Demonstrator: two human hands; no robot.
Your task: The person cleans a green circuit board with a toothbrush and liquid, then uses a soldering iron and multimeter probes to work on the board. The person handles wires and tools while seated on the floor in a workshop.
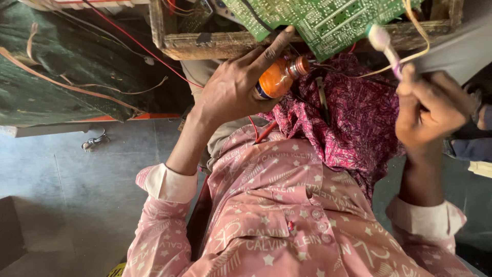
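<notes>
My left hand [233,87] grips a small orange bottle [277,78] with a brownish neck, its mouth pointing right toward a magenta patterned cloth [353,118] on my lap. My right hand [428,110] holds a toothbrush [383,43] with a pale head and pinkish handle, its head raised near the edge of a green circuit board [318,20]. The board rests in a worn wooden frame [215,45] just beyond my hands. My index finger of the left hand reaches up to the frame's edge.
Red and tan wires [138,46] trail across a dark green cloth-covered surface [61,66] at the left. Grey floor tiles [77,179] lie below, with a small dark cable clump [94,141]. My pink patterned shirt fills the lower middle.
</notes>
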